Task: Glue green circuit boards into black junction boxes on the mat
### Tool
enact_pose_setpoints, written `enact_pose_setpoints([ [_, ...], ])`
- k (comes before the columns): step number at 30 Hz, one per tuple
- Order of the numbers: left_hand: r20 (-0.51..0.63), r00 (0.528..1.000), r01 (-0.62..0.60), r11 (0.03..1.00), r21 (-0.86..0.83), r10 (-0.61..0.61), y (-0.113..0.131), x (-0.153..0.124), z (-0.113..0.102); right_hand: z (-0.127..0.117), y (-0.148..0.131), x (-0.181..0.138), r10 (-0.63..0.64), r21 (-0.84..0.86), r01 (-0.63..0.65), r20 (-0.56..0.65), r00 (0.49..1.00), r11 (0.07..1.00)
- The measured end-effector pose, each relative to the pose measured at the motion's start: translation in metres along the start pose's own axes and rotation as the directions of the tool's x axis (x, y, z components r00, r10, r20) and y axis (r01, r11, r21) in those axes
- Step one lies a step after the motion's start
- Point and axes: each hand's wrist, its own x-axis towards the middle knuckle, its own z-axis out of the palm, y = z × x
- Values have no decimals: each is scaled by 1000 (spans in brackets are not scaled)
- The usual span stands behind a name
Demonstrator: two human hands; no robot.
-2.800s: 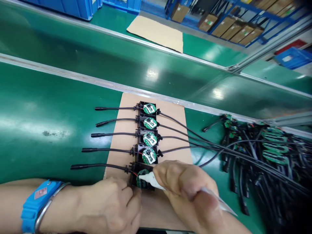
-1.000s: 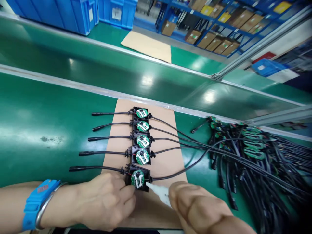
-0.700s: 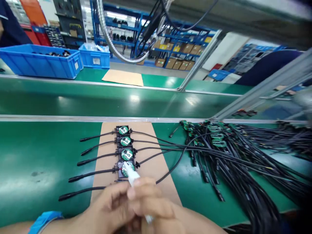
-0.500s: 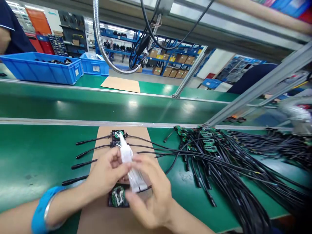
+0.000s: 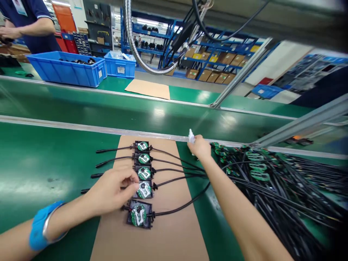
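White tube (image 5: pixel 191 137) mostly hidden

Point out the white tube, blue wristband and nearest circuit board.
White tube (image 5: pixel 191 137): head view, on its exposed end.
Blue wristband (image 5: pixel 37 230): head view, on the strap's outer side.
Nearest circuit board (image 5: pixel 139 215): head view, middle of its face.

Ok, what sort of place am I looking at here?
Most likely an electronics assembly workshop: round green circuit boards with black rectangular housings, a heap of long black cables at the right, and blue metal shelving standing behind.
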Motion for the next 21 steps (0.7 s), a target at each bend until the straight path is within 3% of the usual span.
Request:
enact_pose_setpoints([
  [3, 54, 998, 17, 989, 149, -25, -17, -34, 1, 1, 5, -15, -75, -1, 75, 30, 997, 997],
  [6, 133, 990, -3, 962, 273, -35, -31, -52, 14, -3, 1, -74, -312, 80, 306, 89, 946, 949],
  [7, 148, 988, -13, 952, 306, -34, -36, -54, 19, -3, -1, -100, -403, 131, 387, 133, 906, 913],
  [8, 152, 988, -21, 942, 336, -32, -39, -55, 24, -1, -2, -127, -528, 215, 489, 200, 825, 845],
  [9, 149, 988, -30, 931, 363, -26, -43, -55, 27, 2, -3, -152, -695, 358, 606, 217, 685, 710],
  [10, 139, 990, -41, 922, 384, -14, -46, -55, 30, 7, -3, -176, -762, 425, 643, 220, 609, 637],
  [11, 130, 991, -57, 917, 394, 6, -48, -54, 32, 12, -4, -195, -793, 449, 664, 208, 573, 598],
  [12, 123, 992, -77, 918, 389, 31, -49, -54, 32, 16, -4, -210, -812, 463, 683, 170, 558, 566],
  [14, 105, 991, -115, 931, 346, 83, -48, -56, 30, 19, -3, -228, -812, 434, 717, 61, 581, 545],
  [17, 55, 988, -154, 950, 273, 145, -39, -60, 25, 6, 0, -238, -827, 327, 795, -65, 558, 511],
  [19, 16, 984, -173, 948, 269, 175, -31, -62, 23, -10, -1, -244, -845, 225, 822, 16, 535, 524],
  [21, -8, 982, -178, 940, 291, 188, -26, -61, 23, -23, -6, -251, -839, 156, 826, 171, 517, 541],
])
